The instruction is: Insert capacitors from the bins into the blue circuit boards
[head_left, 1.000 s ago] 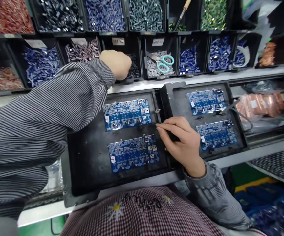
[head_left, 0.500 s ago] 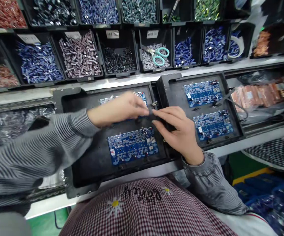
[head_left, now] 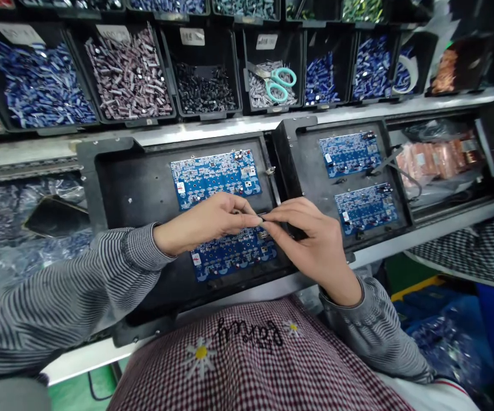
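Observation:
Above the nearer of two blue circuit boards, my left hand (head_left: 219, 220) and my right hand (head_left: 313, 237) meet fingertip to fingertip. Both are closed in a pinch. A small dark part shows between the tips, too little of it visible to name. The nearer circuit board (head_left: 229, 257) is partly covered by my left hand and its fingers. Behind it, the farther circuit board (head_left: 215, 177) lies in the same black tray (head_left: 131, 188), its front edge partly hidden by my left hand.
A second black tray (head_left: 309, 151) at the right holds two more blue boards. Bins of capacitor-like parts line the back, with turquoise scissors (head_left: 277, 84) in one. Bagged copper-coloured parts (head_left: 437, 162) lie far right. Plastic bags (head_left: 28, 194) lie at left beside the tray.
My joined hands have come nearer to me, from between the two boards to over the nearer one. The farther board is now more exposed. The view has shifted slightly.

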### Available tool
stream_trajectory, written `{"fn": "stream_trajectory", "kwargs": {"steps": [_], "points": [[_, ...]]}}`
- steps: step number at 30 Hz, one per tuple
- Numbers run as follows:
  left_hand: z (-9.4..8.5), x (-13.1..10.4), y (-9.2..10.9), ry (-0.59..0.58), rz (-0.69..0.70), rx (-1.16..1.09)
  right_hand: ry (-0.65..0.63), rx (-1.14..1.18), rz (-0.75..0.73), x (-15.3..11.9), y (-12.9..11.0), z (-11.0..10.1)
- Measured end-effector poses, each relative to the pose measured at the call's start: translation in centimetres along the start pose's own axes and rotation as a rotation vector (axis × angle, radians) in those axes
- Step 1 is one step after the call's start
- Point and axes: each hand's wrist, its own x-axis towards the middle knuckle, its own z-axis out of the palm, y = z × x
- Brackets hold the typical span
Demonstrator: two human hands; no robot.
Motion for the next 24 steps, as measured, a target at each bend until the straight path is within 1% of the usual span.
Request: {"fn": "stream_trajectory", "kwargs": {"steps": [5, 7, 10, 13, 18, 22, 24], "points": [[-0.1, 0.1, -0.3, 0.008, 0.012, 0.064, -0.064, -0.025, 0.009, -0.3, 0.0, 0.0], [-0.4, 0.1, -0.4, 0.045, 0.018, 0.072, -0.050, -0.127, 0.003, -0.3, 0.2, 0.3], [-0.8, -0.1, -0.8, 0.092, 0.012, 0.002, -0.054, -0.372, -0.048, -0.4, 0.8, 1.0], [-1.1, -0.2, -1.1, 0.082, -0.010, -0.080, -0.083, -0.498, -0.102, -0.3, 1.5, 1.6], [-1.1, -0.3, -1.0, 0.066, -0.056, -0.059, -0.097, -0.527, -0.113, -0.2, 1.9, 2.0], [-1.3, -0.4, -0.8, 0.117, -0.060, 0.048, -0.115, -0.542, -0.113, -0.1, 1.6, 1.9], [-1.4, -0.3, -0.7, 0.127, -0.067, 0.061, -0.111, -0.550, -0.118, -0.1, 1.5, 1.9]]}}
